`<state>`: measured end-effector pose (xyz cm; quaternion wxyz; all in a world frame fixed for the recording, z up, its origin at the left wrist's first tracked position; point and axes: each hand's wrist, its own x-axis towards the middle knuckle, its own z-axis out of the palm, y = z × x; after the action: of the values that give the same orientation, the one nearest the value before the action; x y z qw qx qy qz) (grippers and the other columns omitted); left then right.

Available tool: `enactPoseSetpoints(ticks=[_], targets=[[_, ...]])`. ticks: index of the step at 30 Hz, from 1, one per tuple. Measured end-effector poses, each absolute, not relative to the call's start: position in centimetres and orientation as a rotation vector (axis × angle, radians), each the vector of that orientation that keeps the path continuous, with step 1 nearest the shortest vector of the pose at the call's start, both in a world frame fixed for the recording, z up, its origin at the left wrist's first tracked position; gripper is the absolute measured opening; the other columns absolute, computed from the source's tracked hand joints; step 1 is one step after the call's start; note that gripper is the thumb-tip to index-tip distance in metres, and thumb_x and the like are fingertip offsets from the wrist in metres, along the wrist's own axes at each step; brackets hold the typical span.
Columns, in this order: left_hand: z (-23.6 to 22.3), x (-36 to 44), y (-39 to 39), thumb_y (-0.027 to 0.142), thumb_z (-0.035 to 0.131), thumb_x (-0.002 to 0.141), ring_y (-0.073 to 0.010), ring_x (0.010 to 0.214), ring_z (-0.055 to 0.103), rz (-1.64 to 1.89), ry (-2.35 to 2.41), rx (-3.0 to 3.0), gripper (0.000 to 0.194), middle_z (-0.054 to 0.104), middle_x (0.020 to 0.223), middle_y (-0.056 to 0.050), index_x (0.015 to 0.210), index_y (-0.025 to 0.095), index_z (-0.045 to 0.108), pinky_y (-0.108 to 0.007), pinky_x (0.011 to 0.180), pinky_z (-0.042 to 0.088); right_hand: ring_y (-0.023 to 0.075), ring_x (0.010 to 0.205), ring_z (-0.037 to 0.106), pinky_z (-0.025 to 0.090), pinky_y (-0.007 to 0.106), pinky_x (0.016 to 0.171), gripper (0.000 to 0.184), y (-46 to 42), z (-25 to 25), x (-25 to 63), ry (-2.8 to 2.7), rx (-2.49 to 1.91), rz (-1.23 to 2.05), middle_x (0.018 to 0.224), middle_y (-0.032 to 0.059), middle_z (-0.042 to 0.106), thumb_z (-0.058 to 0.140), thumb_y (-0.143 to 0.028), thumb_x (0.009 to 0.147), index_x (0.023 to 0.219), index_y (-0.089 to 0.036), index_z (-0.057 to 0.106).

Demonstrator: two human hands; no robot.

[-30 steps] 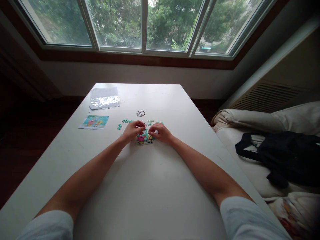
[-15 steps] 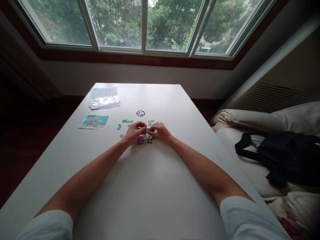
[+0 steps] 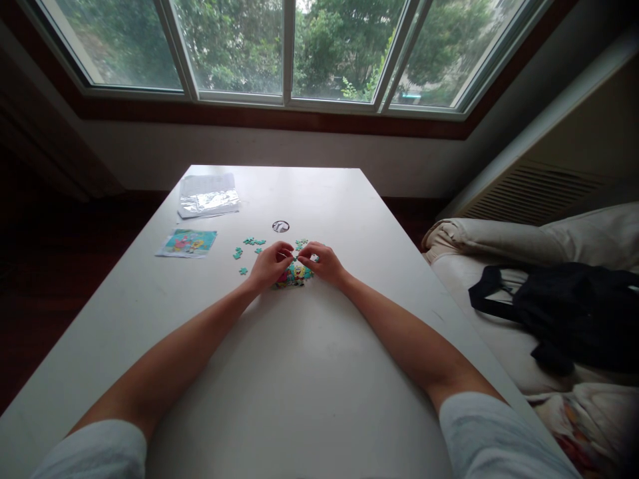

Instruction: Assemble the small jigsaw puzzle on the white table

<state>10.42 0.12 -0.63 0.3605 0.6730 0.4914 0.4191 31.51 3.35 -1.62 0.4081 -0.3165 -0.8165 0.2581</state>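
Observation:
A small, partly joined jigsaw puzzle [image 3: 295,275] in pink, yellow and teal lies on the white table [image 3: 299,372]. My left hand [image 3: 269,265] and my right hand [image 3: 323,262] hover just above it, fingertips meeting in a pinch over its top edge. Between the fingertips a small teal puzzle piece [image 3: 295,257] is pinched; which hand grips it is unclear. Loose teal pieces [image 3: 253,241] lie scattered to the left and behind the hands.
A printed reference picture [image 3: 188,242] and a clear plastic bag on paper [image 3: 208,197] lie at the table's left rear. A round cable hole [image 3: 280,226] sits behind the puzzle. A sofa with a black bag [image 3: 569,313] stands to the right.
Both hands have drawn closer together over the puzzle's top edge, fingertips now meeting around a small piece. The puzzle stays in place.

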Motion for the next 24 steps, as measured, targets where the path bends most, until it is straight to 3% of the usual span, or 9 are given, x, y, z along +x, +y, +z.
enactPoseSetpoints(ticks=[4,10,18,24], targets=[[-0.1,10.4,-0.4,0.026,0.060,0.088,-0.0178,0.081,0.066,1.017,1.425,1.990,0.021,0.071,0.093,-0.004,0.107,0.022,0.067,-0.032,0.080,0.052,0.0175,0.080,0.063,0.050,0.032,0.076,0.020,3.1,-1.5,31.5,-2.004,-0.866,0.686,0.086,0.0033,0.071,0.064,-0.040,0.093,0.089,-0.022,0.070],[-0.1,10.3,-0.8,0.021,0.060,0.084,-0.0260,0.099,0.060,0.778,1.537,2.363,0.018,0.067,0.101,-0.008,0.100,0.023,0.068,-0.040,0.089,0.047,0.0156,0.074,0.064,0.050,0.028,0.069,0.016,3.0,-1.7,31.7,-1.890,-0.959,0.830,0.079,0.0009,0.071,0.064,-0.036,0.090,0.090,-0.021,0.066],[-0.5,10.1,-0.6,0.030,0.064,0.086,-0.0299,0.105,0.054,0.713,1.448,2.503,0.019,0.063,0.108,-0.010,0.102,0.023,0.070,-0.046,0.096,0.044,0.0124,0.064,0.055,0.045,0.026,0.064,0.017,3.5,-2.1,31.8,-1.893,-0.980,0.787,0.074,-0.0012,0.068,0.066,-0.037,0.088,0.090,-0.020,0.067],[-0.5,9.9,-0.5,0.031,0.064,0.086,-0.0293,0.108,0.054,0.678,1.454,2.508,0.021,0.062,0.111,-0.009,0.105,0.025,0.070,-0.046,0.100,0.044,0.0125,0.067,0.058,0.045,0.026,0.068,0.015,3.8,-2.6,31.8,-2.017,-0.956,0.724,0.076,-0.0015,0.071,0.064,-0.031,0.088,0.095,-0.021,0.072]])
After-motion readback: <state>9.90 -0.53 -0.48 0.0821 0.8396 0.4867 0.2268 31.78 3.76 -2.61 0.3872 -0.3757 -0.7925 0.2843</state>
